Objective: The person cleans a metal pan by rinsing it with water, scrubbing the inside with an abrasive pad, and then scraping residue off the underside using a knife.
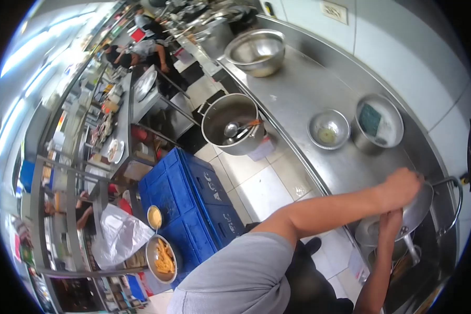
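Note:
My left hand point(402, 189) is closed in a fist over a shiny metal pan point(422, 208) at the sink. Whatever its fingers hold is hidden. Just below it, my right hand point(390, 222) is closed in front of the same pan, its fingertips partly covered by my left hand. The pan's handle point(413, 250) points down into the sink basin point(426, 269). A curved metal faucet point(457, 201) stands just right of the pan. Beyond my hands, a small bowl point(328, 129) with yellowish liquid and a pot point(378, 124) with a green scouring pad point(370, 120) rest on the counter.
A large steel bowl point(256, 51) sits at the counter's far end. On the floor side stand a big pot point(230, 124) with ladles and blue crates point(175, 191). A bowl of fried food point(162, 258) is at lower left. Other people point(150, 49) work in the background.

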`<state>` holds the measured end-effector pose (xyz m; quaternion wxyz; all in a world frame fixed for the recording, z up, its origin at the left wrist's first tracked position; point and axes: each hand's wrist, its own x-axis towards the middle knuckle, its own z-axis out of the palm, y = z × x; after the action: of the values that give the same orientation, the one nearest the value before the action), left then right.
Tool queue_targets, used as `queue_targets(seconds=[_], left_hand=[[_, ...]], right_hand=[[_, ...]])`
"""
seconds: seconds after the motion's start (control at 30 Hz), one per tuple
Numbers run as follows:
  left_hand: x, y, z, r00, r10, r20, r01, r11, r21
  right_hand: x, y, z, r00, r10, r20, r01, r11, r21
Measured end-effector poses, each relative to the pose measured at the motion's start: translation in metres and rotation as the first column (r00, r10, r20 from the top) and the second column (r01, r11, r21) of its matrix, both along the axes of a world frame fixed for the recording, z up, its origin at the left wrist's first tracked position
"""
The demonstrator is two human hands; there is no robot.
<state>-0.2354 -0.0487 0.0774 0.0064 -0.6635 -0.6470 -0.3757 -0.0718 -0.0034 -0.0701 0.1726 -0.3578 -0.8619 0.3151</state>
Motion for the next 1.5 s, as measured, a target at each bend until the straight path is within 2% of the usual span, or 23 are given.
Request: queue_targets(seconds=[0.07, 0.1, 0.17, 0.2, 0.27, 0.37, 0.5, 0.53, 0.6, 0.63, 0.67, 0.7, 0.77, 0.9, 0.97, 1.0, 1.07, 1.1, 1.2, 1.3, 1.33, 1.37, 1.5], left_hand=[[0.007, -0.009, 0.015, 0.999, 0.032, 0.023, -0.032, 0.999, -0.028], [0.01, -0.015, 0.02, 0.997, 0.041, 0.059, -0.037, 0.997, -0.072], [0.012, -0.016, 0.017, 0.995, 0.067, 0.069, -0.062, 0.996, -0.066], [0.011, -0.015, 0.014, 0.993, 0.077, 0.084, -0.072, 0.995, -0.066], [0.005, -0.018, 0.007, 0.989, 0.114, 0.09, -0.106, 0.99, -0.09], [0.013, -0.031, 0.016, 0.982, 0.172, 0.076, -0.163, 0.981, -0.109], [0.018, -0.031, 0.02, 0.98, 0.193, 0.044, -0.188, 0.978, -0.094], [0.021, -0.028, 0.018, 0.982, 0.185, 0.04, -0.181, 0.979, -0.092], [0.028, -0.023, 0.011, 0.981, 0.193, 0.015, -0.193, 0.981, -0.01], [0.03, -0.022, 0.012, 0.983, 0.182, 0.021, -0.182, 0.983, -0.01], [0.026, -0.022, 0.017, 0.984, 0.18, 0.012, -0.178, 0.98, -0.088], [0.025, -0.022, 0.023, 0.984, 0.178, 0.002, -0.175, 0.971, -0.162], [0.026, -0.024, 0.027, 0.984, 0.177, -0.033, -0.18, 0.975, -0.134], [0.044, -0.021, 0.033, 0.977, 0.184, -0.106, -0.189, 0.981, -0.043], [0.042, -0.015, 0.029, 0.978, 0.18, -0.105, -0.185, 0.982, -0.042], [0.041, -0.014, 0.026, 0.979, 0.175, -0.101, -0.181, 0.982, -0.053], [0.034, -0.02, 0.027, 0.981, 0.184, -0.064, -0.188, 0.979, -0.076], [0.03, -0.024, 0.028, 0.979, 0.203, -0.019, -0.203, 0.973, -0.109], [0.034, -0.028, 0.029, 0.974, 0.218, -0.067, -0.221, 0.975, -0.034], [0.031, -0.025, 0.022, 0.98, 0.199, -0.002, -0.199, 0.98, -0.006], [0.031, -0.025, 0.019, 0.981, 0.192, -0.007, -0.192, 0.981, 0.0], [0.028, -0.031, 0.023, 0.98, 0.198, -0.022, -0.198, 0.98, -0.031], [0.031, -0.041, 0.033, 0.97, 0.24, -0.05, -0.243, 0.968, -0.061]], right_hand=[[-0.003, -0.007, 0.015, 0.981, -0.021, -0.193, 0.068, 0.969, 0.237], [-0.002, -0.009, 0.011, 0.981, -0.003, -0.196, 0.051, 0.969, 0.242], [-0.001, -0.014, 0.005, 0.934, -0.015, -0.358, 0.039, 0.997, 0.061], [0.001, -0.012, 0.005, 0.932, 0.0, -0.362, 0.027, 0.997, 0.068], [-0.009, -0.014, 0.015, 0.966, -0.023, -0.257, -0.017, 0.988, -0.152], [-0.009, -0.014, 0.009, 0.985, -0.066, -0.161, 0.056, 0.996, -0.065], [-0.013, -0.024, 0.006, 0.95, -0.031, -0.31, 0.065, 0.993, 0.099], [-0.017, -0.025, 0.001, 0.791, -0.273, -0.547, 0.039, 0.915, -0.401], [-0.012, -0.021, -0.001, 0.565, -0.585, -0.581, -0.141, 0.625, -0.767], [-0.005, -0.021, 0.011, 0.833, -0.261, -0.487, -0.04, 0.85, -0.525], [-0.002, -0.021, 0.025, 0.978, 0.029, -0.206, -0.072, 0.977, -0.202], [-0.003, -0.023, 0.041, 0.978, 0.02, -0.21, -0.061, 0.98, -0.19], [-0.012, -0.024, 0.069, 0.975, 0.038, -0.218, -0.078, 0.981, -0.176], [-0.006, -0.008, 0.023, 0.916, 0.03, -0.401, -0.031, 0.999, 0.004], [-0.007, -0.015, 0.022, 0.917, 0.03, -0.397, 0.005, 0.996, 0.085], [-0.005, -0.015, 0.024, 0.915, 0.022, -0.404, 0.014, 0.996, 0.086], [-0.01, -0.013, 0.046, 0.972, 0.063, -0.228, -0.093, 0.988, -0.122], [-0.012, -0.012, 0.048, 0.969, 0.059, -0.242, -0.09, 0.989, -0.116], [-0.02, -0.004, 0.032, 0.905, 0.084, -0.417, -0.085, 0.996, 0.016], [-0.02, 0.003, -0.003, 0.75, -0.081, -0.656, -0.001, 0.992, -0.123], [-0.012, -0.003, 0.007, 0.971, -0.015, -0.24, 0.023, 0.999, 0.033], [-0.008, -0.006, 0.018, 0.972, -0.018, 0.234, -0.025, 0.983, 0.183], [-0.011, -0.009, 0.034, 0.995, 0.1, 0.014, -0.1, 0.993, 0.059]])
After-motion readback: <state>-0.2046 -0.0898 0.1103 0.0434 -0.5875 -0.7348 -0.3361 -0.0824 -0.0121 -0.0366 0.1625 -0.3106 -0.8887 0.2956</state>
